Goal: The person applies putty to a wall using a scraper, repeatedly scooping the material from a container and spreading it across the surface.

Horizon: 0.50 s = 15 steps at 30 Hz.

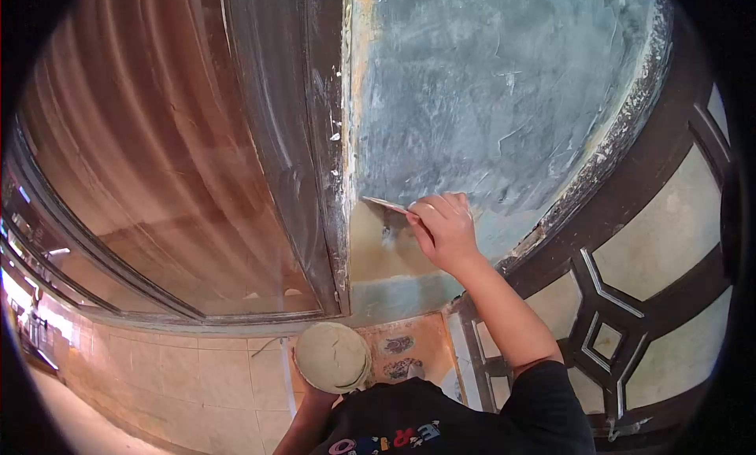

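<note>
My right hand (447, 231) is closed around a putty knife (386, 205). The blade lies against the wall (472, 101), close to its left edge beside the dark wooden frame. Blue-grey patchy filler coats the upper wall, while a tan patch shows below the blade. Down by my body, my left hand (313, 396) grips a round tub (332, 358) from its left side and underneath. Pale, cracked-looking putty fills the tub up to near its rim. Most of the left fingers are hidden by the tub.
At left stands a glazed panel in a dark frame (287, 140) with a brown curtain (157, 140) behind it. To the right is a dark wooden door (630, 297) with pale panels. Below are floor tiles (220, 376) and an orange mat (425, 337).
</note>
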Motion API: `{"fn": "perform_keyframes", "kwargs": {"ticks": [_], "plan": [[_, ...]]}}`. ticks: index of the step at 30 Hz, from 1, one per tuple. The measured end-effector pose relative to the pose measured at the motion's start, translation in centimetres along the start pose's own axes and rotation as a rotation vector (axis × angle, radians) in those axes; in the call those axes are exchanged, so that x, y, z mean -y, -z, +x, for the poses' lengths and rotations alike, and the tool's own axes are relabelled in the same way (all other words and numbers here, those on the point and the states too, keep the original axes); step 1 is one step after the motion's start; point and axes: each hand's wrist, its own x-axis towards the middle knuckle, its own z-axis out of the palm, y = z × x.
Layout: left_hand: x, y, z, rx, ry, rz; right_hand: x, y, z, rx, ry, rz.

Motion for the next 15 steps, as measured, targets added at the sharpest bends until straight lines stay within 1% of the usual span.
{"fn": "perform_keyframes", "kwargs": {"ticks": [1,2,3,4,5,7,8,9,10,11,12,14,15], "plan": [[0.5,0.4,0.0,0.026,-0.159,0.295,0.4,-0.1,-0.3,0.056,0.009,0.012],[0.4,0.6,0.0,0.03,-0.16,0.296,0.9,-0.1,-0.8,0.115,0.017,0.024],[0.3,0.9,0.0,-0.013,0.016,0.044,1.0,-1.4,-2.5,0.114,0.017,0.021],[0.3,1.1,-0.2,-0.056,0.195,-0.209,0.7,-4.0,-5.4,0.217,0.069,0.003],[0.4,1.2,-0.4,-0.055,0.201,-0.208,0.4,-5.9,-7.6,0.321,0.118,-0.013],[0.4,1.6,-0.4,-0.038,0.104,-0.116,-0.5,-6.6,-8.9,0.334,0.099,-0.034],[0.4,1.8,-0.3,-0.037,0.099,-0.114,-1.0,-6.6,-9.1,0.348,0.087,-0.054],[0.5,1.9,-0.2,-0.043,0.119,-0.213,-1.8,-6.6,-8.9,0.345,0.091,-0.054],[0.7,2.0,-0.2,-0.051,0.142,-0.315,-1.8,-4.9,-7.1,0.26,-0.013,-0.023],[0.8,2.1,-0.4,-0.054,0.146,-0.316,-1.8,-3.1,-5.4,0.176,-0.12,0.007],[0.9,2.2,-0.5,-0.084,0.161,-0.301,-1.7,-1.3,-4.1,0.109,-0.157,0.072],[1.1,2.6,-0.6,-0.116,0.18,-0.283,-1.3,-0.7,-4.2,0.141,-0.14,0.114],[1.2,2.8,-0.5,-0.118,0.208,-0.351,-1.1,-0.7,-4.5,0.168,-0.119,0.153]]}}
